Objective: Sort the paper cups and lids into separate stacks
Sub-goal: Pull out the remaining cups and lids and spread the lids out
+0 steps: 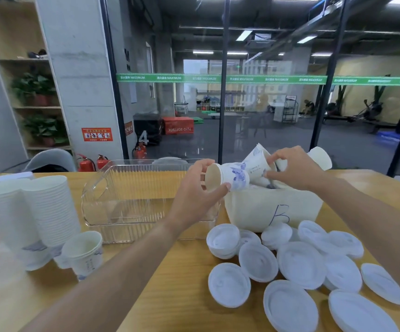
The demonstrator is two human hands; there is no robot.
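Paper cups, far left: two tall nested stacks are seen on the wooden table, with a short stack of open-topped cups just beside them on the near side.
Clear bin: a ribbed transparent container is set at the middle of the table, behind the left forearm.
Left hand: a blue-patterned cup is gripped on its side, mouth turned left, thumb below and fingers above.
Right hand: a second patterned cup is pinched by the fingertips, tilted above the white tub.
White tub: marked "B", placed right of the clear bin; cups are held in it.
Lids: white lids are scattered flat and overlapping on the near right of the table.
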